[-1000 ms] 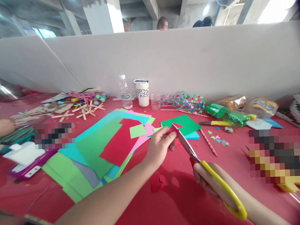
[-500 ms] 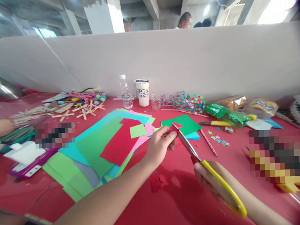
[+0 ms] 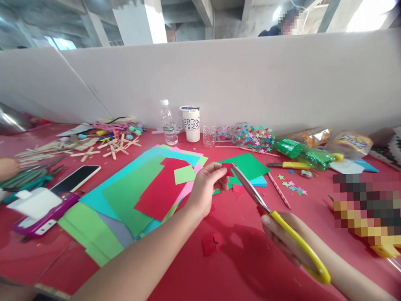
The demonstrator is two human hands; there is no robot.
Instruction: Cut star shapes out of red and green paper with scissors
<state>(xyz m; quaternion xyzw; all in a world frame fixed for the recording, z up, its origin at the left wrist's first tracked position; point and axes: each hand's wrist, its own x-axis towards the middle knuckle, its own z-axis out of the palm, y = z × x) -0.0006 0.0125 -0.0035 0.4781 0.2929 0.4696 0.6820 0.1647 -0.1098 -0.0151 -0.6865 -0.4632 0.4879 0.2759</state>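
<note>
My left hand [image 3: 206,185] pinches a small piece of red paper [image 3: 228,168] between thumb and fingers, above the red tabletop. My right hand [image 3: 282,235] grips a pair of yellow-handled scissors [image 3: 299,243], the blades pointing up and left, their tips touching or close beside the red piece. Below my hands, a red paper scrap with a star shape [image 3: 210,244] lies on the table. Left of my left hand are a red sheet [image 3: 162,189] and a small light-green square [image 3: 184,175] on a stack of coloured paper. Behind the scissors lies a dark green sheet [image 3: 250,164].
At the back stand a water bottle [image 3: 168,125] and a white cup [image 3: 191,124]. A star-filled clear bottle [image 3: 255,137], a green bottle [image 3: 302,153] and a yellow cutter [image 3: 295,165] lie rightward. On the left are a phone [image 3: 77,179], a purple tool [image 3: 45,222] and another person's hand [image 3: 4,168].
A red cut-off has left the blades, and a red scrap now lies on the table beneath them. The paper in my left hand looks smaller. In the background, a person has shifted.
</note>
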